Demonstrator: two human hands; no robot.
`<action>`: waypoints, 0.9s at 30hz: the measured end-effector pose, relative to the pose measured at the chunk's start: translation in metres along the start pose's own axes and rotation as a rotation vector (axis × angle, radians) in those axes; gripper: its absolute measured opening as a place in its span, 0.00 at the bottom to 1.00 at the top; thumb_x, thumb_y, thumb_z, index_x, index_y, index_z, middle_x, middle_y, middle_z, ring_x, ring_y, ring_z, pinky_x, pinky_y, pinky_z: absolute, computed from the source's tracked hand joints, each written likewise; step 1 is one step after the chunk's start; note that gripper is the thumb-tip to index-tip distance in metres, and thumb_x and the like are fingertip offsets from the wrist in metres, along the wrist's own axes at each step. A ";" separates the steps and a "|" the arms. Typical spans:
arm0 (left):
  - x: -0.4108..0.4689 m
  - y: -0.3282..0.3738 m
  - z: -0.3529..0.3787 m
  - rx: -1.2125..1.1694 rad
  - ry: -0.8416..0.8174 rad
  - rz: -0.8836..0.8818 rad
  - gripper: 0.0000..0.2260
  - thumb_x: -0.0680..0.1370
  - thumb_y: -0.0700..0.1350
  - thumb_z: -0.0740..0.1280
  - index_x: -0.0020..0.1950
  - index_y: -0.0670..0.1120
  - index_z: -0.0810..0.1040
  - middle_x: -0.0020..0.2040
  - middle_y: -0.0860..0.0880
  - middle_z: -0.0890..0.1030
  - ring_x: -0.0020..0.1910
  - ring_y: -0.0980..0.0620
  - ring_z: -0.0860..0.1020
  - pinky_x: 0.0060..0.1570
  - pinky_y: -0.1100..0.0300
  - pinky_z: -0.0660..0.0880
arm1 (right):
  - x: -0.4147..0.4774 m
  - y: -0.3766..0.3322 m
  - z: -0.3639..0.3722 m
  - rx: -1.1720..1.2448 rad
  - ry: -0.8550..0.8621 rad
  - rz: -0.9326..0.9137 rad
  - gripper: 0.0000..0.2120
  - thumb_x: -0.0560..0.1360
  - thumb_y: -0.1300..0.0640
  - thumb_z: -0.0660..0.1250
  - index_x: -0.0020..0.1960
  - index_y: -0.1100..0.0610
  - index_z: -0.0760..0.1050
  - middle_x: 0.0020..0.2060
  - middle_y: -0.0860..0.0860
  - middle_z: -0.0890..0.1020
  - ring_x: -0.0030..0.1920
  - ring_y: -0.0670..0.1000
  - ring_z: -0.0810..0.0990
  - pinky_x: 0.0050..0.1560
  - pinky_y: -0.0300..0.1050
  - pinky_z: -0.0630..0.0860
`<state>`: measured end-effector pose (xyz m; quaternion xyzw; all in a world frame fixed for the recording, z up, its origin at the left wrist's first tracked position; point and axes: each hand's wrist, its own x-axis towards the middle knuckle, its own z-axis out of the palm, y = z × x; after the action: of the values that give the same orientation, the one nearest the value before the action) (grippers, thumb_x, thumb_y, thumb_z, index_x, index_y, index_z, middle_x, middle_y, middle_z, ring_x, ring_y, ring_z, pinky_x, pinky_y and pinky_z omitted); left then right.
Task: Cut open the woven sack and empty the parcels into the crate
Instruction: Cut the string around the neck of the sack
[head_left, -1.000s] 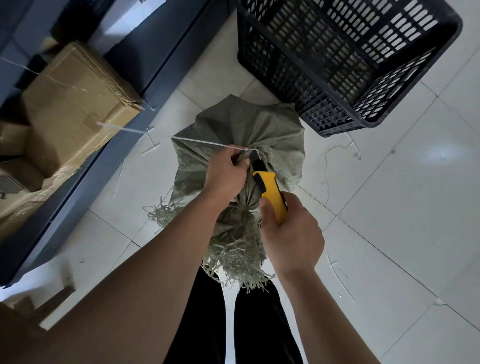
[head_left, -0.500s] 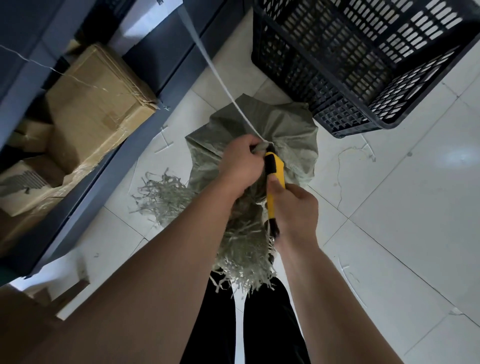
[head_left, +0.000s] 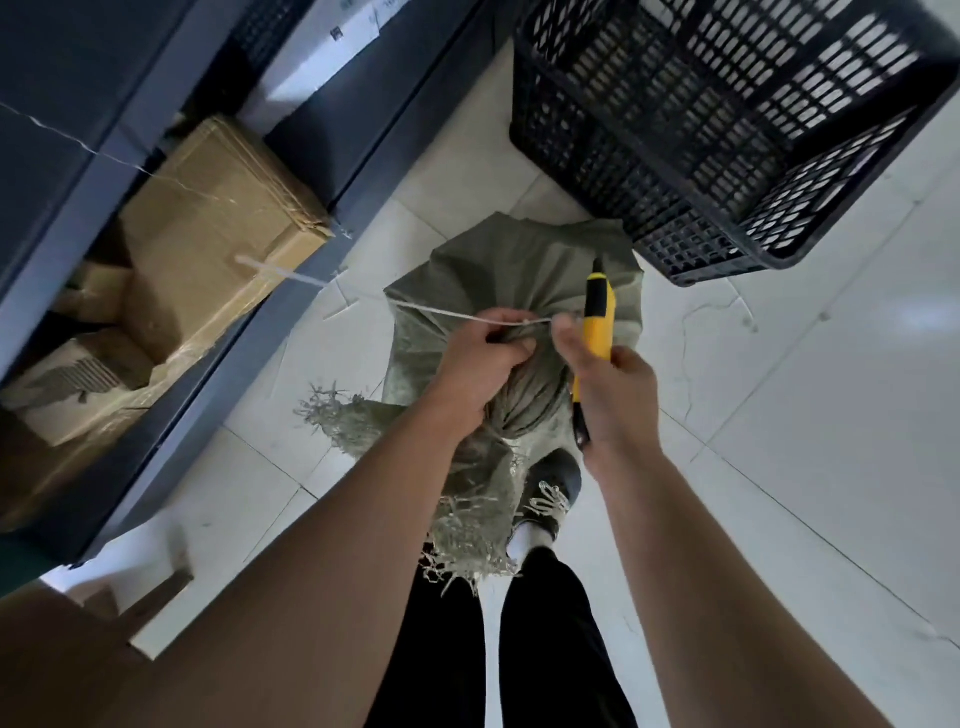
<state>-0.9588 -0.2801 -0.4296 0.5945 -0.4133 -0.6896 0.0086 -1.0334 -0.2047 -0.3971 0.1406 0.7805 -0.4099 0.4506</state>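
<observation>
Landmark: a grey-green woven plastic sack (head_left: 519, 270) stood on pale floor tiles at mid-frame; every place below was given relative to it.

Far left of the sack: brown cardboard boxes (head_left: 218, 228) sat on a dark metal shelf (head_left: 311, 291).

Left of the sack: a thin white tie string (head_left: 441, 312) ran from the gathered neck out toward the shelf, pulled taut.

On the sack's neck: the left hand (head_left: 478, 358) was clenched around the bunched fabric, holding it upright.

Below the neck: the sack's frayed open edge (head_left: 467, 540) hung down in front of black trousers and a dark shoe (head_left: 550, 488).

Just right of the neck: the right hand (head_left: 608, 389) was wrapped around a yellow-and-black utility knife (head_left: 597, 322), whose tip pointed up and away over the sack; its thumb seemed to pinch the string's near end.

Change: a second before, the knife's tip was down at the knot beside the left hand; now it stood lifted clear, and the string was drawn out sideways.

Meaning: the tie looked cut or close to loose, so the neck was probably about to open; whether it had fully parted could not be told.

Above right of the sack: a black slotted plastic crate (head_left: 727, 130) stood just beside it, with no parcels visible inside.

Parcels: none in view, presumably inside the sack.
</observation>
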 end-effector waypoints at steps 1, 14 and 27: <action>-0.002 0.002 -0.002 -0.085 -0.030 -0.034 0.06 0.78 0.38 0.66 0.52 0.44 0.80 0.49 0.42 0.82 0.50 0.47 0.81 0.54 0.54 0.79 | -0.003 0.004 0.002 -0.028 -0.004 -0.011 0.32 0.54 0.34 0.75 0.41 0.60 0.73 0.33 0.53 0.77 0.33 0.54 0.76 0.33 0.52 0.75; -0.005 0.015 -0.027 -0.299 0.326 -0.211 0.19 0.81 0.57 0.55 0.52 0.45 0.79 0.56 0.42 0.81 0.55 0.44 0.80 0.47 0.50 0.81 | -0.014 0.012 0.003 0.062 -0.013 0.052 0.11 0.64 0.61 0.72 0.44 0.60 0.74 0.33 0.57 0.73 0.29 0.53 0.71 0.28 0.43 0.69; -0.052 0.041 -0.055 0.210 -0.372 -0.156 0.24 0.64 0.43 0.78 0.59 0.46 0.80 0.54 0.46 0.84 0.54 0.47 0.82 0.61 0.48 0.76 | -0.035 -0.048 -0.002 0.361 -0.083 0.051 0.05 0.75 0.62 0.67 0.50 0.60 0.73 0.37 0.52 0.78 0.36 0.50 0.79 0.26 0.38 0.76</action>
<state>-0.9177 -0.3119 -0.3611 0.4850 -0.4302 -0.7391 -0.1830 -1.0432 -0.2281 -0.3433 0.2217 0.6713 -0.5372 0.4599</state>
